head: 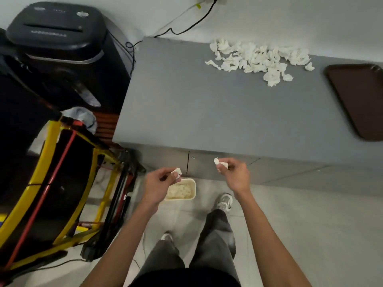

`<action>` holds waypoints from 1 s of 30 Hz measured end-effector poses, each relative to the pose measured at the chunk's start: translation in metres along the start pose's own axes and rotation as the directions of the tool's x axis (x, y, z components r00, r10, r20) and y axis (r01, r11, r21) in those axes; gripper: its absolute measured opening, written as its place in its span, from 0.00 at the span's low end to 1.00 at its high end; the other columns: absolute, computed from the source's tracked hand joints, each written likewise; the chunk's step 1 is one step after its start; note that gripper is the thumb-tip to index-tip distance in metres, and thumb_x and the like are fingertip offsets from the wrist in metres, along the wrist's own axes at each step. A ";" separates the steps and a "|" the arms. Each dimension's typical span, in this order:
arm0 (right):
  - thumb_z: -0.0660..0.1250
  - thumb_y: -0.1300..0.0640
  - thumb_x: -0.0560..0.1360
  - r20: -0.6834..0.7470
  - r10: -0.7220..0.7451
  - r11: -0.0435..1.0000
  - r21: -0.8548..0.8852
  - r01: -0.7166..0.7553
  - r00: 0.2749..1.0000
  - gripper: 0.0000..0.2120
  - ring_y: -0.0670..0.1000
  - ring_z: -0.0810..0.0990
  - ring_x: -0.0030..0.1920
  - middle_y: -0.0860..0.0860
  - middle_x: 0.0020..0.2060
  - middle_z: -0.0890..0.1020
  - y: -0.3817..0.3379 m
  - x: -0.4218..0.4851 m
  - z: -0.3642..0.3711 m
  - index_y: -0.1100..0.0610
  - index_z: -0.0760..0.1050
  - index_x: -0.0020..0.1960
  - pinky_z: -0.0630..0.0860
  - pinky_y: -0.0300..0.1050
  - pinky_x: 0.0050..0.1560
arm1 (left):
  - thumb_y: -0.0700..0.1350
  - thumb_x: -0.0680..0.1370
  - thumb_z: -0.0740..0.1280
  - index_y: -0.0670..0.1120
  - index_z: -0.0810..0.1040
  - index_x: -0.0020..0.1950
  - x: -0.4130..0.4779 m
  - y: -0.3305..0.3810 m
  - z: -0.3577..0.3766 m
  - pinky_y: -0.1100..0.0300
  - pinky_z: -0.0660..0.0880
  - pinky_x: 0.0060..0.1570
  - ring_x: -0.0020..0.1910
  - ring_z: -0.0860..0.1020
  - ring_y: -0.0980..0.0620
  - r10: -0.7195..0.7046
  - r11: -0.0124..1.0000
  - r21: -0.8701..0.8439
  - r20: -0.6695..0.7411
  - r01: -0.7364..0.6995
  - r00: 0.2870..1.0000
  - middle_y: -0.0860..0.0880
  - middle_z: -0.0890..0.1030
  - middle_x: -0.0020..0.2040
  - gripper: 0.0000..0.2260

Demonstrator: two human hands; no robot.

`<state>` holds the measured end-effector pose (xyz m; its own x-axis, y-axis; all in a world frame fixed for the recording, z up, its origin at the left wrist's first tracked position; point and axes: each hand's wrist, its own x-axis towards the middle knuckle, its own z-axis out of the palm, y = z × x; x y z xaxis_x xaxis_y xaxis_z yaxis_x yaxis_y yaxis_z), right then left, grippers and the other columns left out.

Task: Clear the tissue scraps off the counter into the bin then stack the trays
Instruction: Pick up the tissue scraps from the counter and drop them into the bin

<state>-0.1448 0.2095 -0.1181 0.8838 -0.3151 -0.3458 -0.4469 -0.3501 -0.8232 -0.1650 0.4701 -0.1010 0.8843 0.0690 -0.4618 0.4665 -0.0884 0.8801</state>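
Left hand and right hand, each grip holding a scrap, seemingly dropping them into the bin; next, the pile at the worktop far edge.

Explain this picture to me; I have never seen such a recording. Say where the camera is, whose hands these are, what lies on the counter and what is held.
No machine here: a person wears a wide-angle camera on the head, so you look down at their own arms and legs. The left hand pinches a tissue scrap, the right hand pinches a second scrap. Below them on the floor stands a small cream bin with scraps inside. On the grey counter lie a pile of scraps and, at the right edge, a brown tray.
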 end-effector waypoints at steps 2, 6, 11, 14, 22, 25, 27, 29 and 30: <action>0.77 0.56 0.77 0.022 0.032 0.998 0.052 -0.033 0.999 0.06 0.48 0.88 0.41 0.44 0.38 0.88 0.015 -0.031 0.027 0.47 0.86 0.51 0.84 0.49 0.48 | 0.40 0.79 0.74 0.42 0.85 0.59 -0.014 -0.024 -0.025 0.51 0.83 0.56 0.49 0.87 0.50 -0.046 0.999 0.021 -0.016 0.046 0.999 0.46 0.88 0.48 0.09; 0.78 0.55 0.76 0.026 0.114 0.991 0.060 -0.115 0.993 0.07 0.49 0.88 0.43 0.44 0.40 0.88 0.051 -0.068 0.071 0.43 0.86 0.48 0.85 0.55 0.53 | 0.42 0.77 0.76 0.44 0.86 0.57 -0.028 -0.077 -0.054 0.50 0.84 0.56 0.50 0.87 0.51 -0.115 0.991 0.064 -0.076 0.120 0.990 0.49 0.88 0.50 0.09; 0.78 0.54 0.76 0.048 0.182 0.982 0.033 -0.184 0.982 0.05 0.54 0.88 0.43 0.45 0.36 0.87 0.101 -0.078 0.114 0.43 0.86 0.48 0.82 0.54 0.50 | 0.40 0.77 0.76 0.46 0.86 0.53 -0.023 -0.134 -0.059 0.54 0.84 0.51 0.45 0.87 0.50 -0.154 0.987 0.028 -0.129 0.159 0.980 0.49 0.88 0.46 0.06; 0.77 0.54 0.77 0.048 0.188 0.982 0.006 -0.189 0.981 0.05 0.55 0.87 0.40 0.46 0.32 0.84 0.141 -0.066 0.142 0.44 0.85 0.48 0.80 0.49 0.45 | 0.41 0.78 0.76 0.47 0.86 0.52 -0.001 -0.176 -0.055 0.54 0.84 0.47 0.42 0.87 0.49 -0.139 0.989 0.038 -0.145 0.146 0.980 0.48 0.88 0.43 0.05; 0.71 0.56 0.81 0.092 0.079 0.945 -0.324 -0.046 0.993 0.04 0.48 0.82 0.37 0.53 0.42 0.87 0.270 0.001 0.226 0.52 0.84 0.53 0.66 0.29 0.34 | 0.40 0.78 0.74 0.56 0.82 0.46 0.088 -0.321 -0.025 0.54 0.81 0.37 0.33 0.81 0.51 -0.036 0.964 0.254 -0.156 0.075 0.987 0.52 0.85 0.38 0.10; 0.69 0.61 0.81 0.169 0.023 0.895 -0.443 0.055 0.985 0.08 0.55 0.85 0.49 0.56 0.52 0.86 0.315 0.034 0.264 0.55 0.85 0.57 0.70 0.30 0.47 | 0.38 0.77 0.75 0.53 0.83 0.43 0.134 -0.379 -0.008 0.61 0.79 0.35 0.30 0.79 0.61 0.015 0.913 0.407 -0.103 0.028 0.995 0.55 0.84 0.33 0.10; 0.68 0.63 0.81 0.207 -0.002 0.865 -0.490 0.105 0.978 0.10 0.56 0.85 0.55 0.56 0.58 0.84 0.341 0.062 0.290 0.56 0.85 0.59 0.78 0.39 0.58 | 0.40 0.77 0.74 0.51 0.85 0.44 0.168 -0.409 0.008 0.68 0.77 0.35 0.33 0.82 0.61 0.030 0.863 0.505 -0.080 0.014 0.996 0.55 0.85 0.36 0.06; 0.66 0.64 0.81 0.248 -0.024 0.833 -0.531 0.157 0.968 0.13 0.57 0.84 0.57 0.56 0.61 0.83 0.364 0.092 0.316 0.58 0.84 0.62 0.81 0.48 0.63 | 0.41 0.78 0.73 0.49 0.85 0.47 0.204 -0.443 0.024 0.65 0.78 0.43 0.40 0.84 0.55 0.008 0.839 0.544 -0.064 0.028 0.998 0.51 0.87 0.42 0.03; 0.65 0.66 0.80 0.282 -0.034 0.802 -0.565 0.194 0.959 0.14 0.58 0.84 0.58 0.57 0.62 0.82 0.374 0.107 0.329 0.60 0.83 0.63 0.81 0.50 0.63 | 0.42 0.79 0.72 0.49 0.86 0.49 0.222 -0.459 0.032 0.64 0.78 0.47 0.43 0.84 0.53 -0.013 0.824 0.565 -0.056 0.043 0.998 0.49 0.87 0.44 0.04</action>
<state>-0.1720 0.3348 -0.6110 0.9014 -0.0415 -0.4310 -0.2646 -0.8407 -0.4725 -0.1826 0.4940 -0.6111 0.8756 0.1260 -0.4664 0.4333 -0.6316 0.6429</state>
